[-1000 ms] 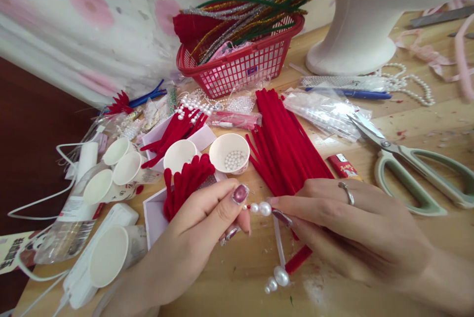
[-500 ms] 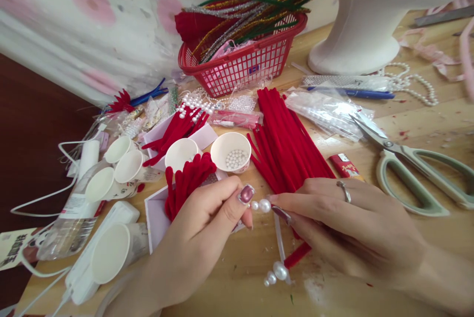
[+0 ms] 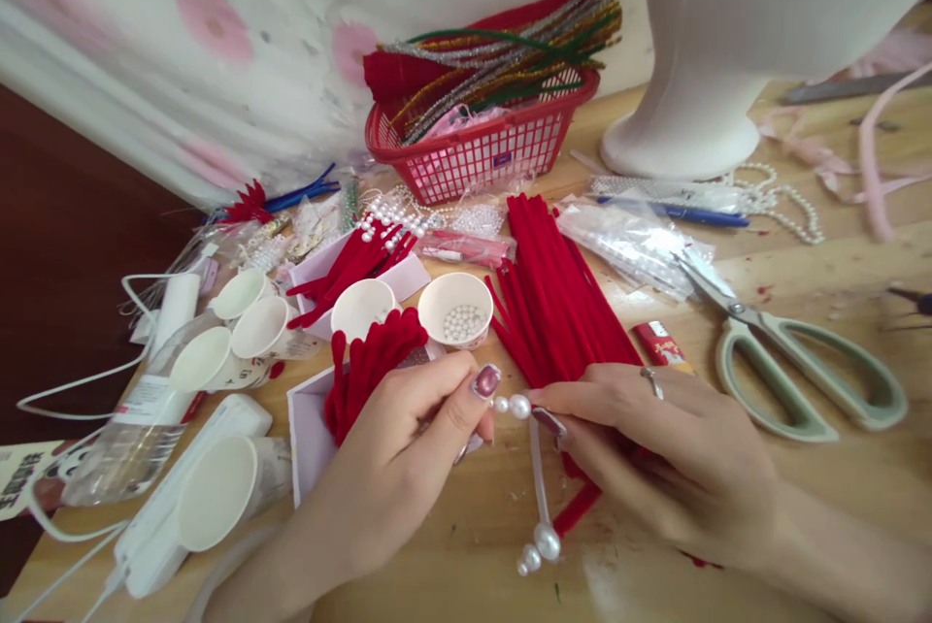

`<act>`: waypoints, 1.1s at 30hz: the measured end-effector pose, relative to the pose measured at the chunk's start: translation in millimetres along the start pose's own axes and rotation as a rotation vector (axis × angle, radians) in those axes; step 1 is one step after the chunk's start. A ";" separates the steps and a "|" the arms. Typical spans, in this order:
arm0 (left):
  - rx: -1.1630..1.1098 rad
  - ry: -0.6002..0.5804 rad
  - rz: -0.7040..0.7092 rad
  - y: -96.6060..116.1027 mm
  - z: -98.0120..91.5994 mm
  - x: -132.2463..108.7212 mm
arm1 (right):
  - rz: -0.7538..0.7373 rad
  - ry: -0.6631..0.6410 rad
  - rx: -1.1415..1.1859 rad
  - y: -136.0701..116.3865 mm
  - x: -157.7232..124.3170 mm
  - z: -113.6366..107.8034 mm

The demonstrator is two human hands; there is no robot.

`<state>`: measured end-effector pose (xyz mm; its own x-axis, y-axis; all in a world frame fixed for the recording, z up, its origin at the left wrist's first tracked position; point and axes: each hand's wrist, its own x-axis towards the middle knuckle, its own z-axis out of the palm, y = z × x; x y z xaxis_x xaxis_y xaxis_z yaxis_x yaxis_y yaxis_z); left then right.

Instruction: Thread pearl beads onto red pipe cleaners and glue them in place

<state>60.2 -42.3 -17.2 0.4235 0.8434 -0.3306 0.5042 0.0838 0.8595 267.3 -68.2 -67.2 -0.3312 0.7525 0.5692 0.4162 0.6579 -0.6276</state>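
Between my two hands is a short row of white pearl beads (image 3: 518,407). My left hand (image 3: 415,448) pinches its left end between thumb and fingers. The fingertips of my right hand (image 3: 655,448) close on its right end, beside the largest bead. Under my right hand lie long red fuzzy stems (image 3: 564,293). Below the hands, a second pearl cluster (image 3: 546,541) hangs at the end of a pale strip, next to a short red piece (image 3: 577,507). A paper cup (image 3: 457,311) with small white beads stands just beyond my left hand.
Scissors (image 3: 739,311) lie at the right, near a small red packet (image 3: 661,344). A red basket (image 3: 487,157) and a white stand (image 3: 677,109) are at the back. Paper cups (image 3: 218,492), a bottle (image 3: 127,439) and a power strip (image 3: 164,531) occupy the left. A box (image 3: 310,429) holds red loops.
The view has shifted slightly, so the basket and scissors appear lower or further left. Both hands keep their pinch on the pearl row.
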 end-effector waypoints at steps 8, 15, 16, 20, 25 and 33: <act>-0.230 0.008 0.028 -1.6 0.2 1.8 | 0.118 0.107 0.161 -0.6 -5.3 5.4; -0.164 0.017 0.129 -2.5 -2.8 -2.8 | 0.325 0.186 0.417 1.6 -8.8 11.3; -0.155 0.029 0.133 -2.7 -4.2 -3.6 | 0.370 0.214 0.456 2.6 -8.6 11.9; -0.179 0.167 0.176 -3.8 -10.1 -5.9 | 0.461 0.319 0.520 7.2 -3.8 11.2; 0.034 0.296 0.264 -2.7 -1.4 -16.2 | 0.519 0.372 0.600 8.8 3.1 9.0; -0.104 -0.296 0.109 -32.5 67.1 -24.3 | 0.525 0.351 0.692 5.8 5.1 6.8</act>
<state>84.0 -101.1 -63.2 0.6789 0.6607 -0.3202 0.3707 0.0679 0.9263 262.2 -60.4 -71.5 0.0780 0.9806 0.1799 -0.1942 0.1920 -0.9620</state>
